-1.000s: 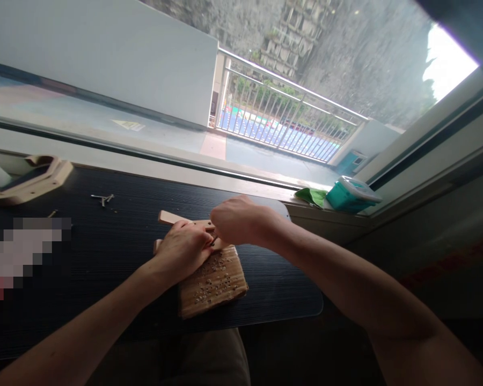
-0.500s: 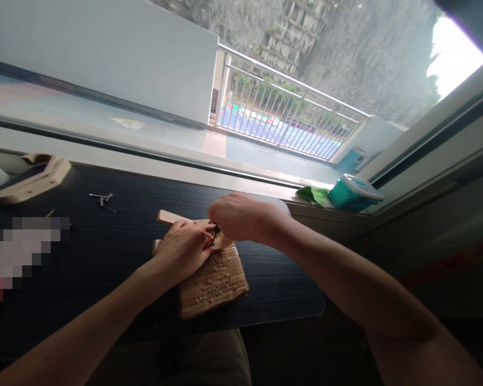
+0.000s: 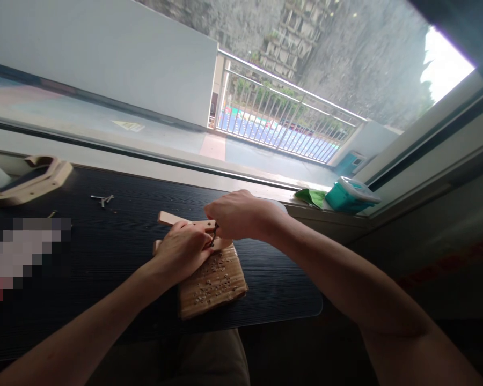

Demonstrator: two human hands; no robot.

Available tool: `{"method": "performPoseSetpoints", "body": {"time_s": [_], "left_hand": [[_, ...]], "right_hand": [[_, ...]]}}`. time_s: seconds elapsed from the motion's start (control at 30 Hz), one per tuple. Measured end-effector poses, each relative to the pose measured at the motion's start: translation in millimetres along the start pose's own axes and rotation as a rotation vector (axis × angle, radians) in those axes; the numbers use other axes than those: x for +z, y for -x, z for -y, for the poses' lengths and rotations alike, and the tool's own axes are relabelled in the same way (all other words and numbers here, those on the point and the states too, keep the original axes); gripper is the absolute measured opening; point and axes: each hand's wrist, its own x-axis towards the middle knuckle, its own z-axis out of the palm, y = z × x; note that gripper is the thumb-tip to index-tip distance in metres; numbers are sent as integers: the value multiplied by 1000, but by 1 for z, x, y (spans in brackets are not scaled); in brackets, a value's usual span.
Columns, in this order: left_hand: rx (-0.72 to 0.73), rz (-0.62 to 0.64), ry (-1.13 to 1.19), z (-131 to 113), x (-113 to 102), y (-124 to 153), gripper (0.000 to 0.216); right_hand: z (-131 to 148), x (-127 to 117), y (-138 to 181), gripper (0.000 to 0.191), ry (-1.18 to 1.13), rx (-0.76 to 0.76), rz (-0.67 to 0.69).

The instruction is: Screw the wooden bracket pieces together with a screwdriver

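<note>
My left hand (image 3: 185,244) is closed over a pale wooden piece (image 3: 173,218) with drilled holes, pressing it down on a brown ridged block (image 3: 215,292). Many small pits mark the block, which looks like layered cardboard. In my right hand (image 3: 241,214), fingers curled, is a thin dark metal tool (image 3: 214,236); its upper part is hidden by the fingers, so its exact kind is unclear. The tool's lower end points down at the wood beside my left fingertips. Part of the wooden piece is covered by my left hand.
The dark table (image 3: 116,252) bears several silver screws (image 3: 103,200) at the back left. A curved wooden frame (image 3: 44,185) lies at the far left, near a blurred-out patch (image 3: 20,252). On the window sill are a green cloth (image 3: 312,197) and a teal lidded box (image 3: 350,195).
My right hand has shifted and turned slightly to the left around the tool, uncovering more of the wooden piece's holes. My left hand stays in place. The view has moved a little.
</note>
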Motion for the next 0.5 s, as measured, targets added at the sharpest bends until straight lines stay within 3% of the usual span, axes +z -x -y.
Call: {"method": "performPoseSetpoints", "body": {"time_s": [0.5], "left_hand": [[19, -14, 4, 0, 1, -2, 22]], "right_hand": [[-1, 9, -3, 21, -28, -42, -13]]}}
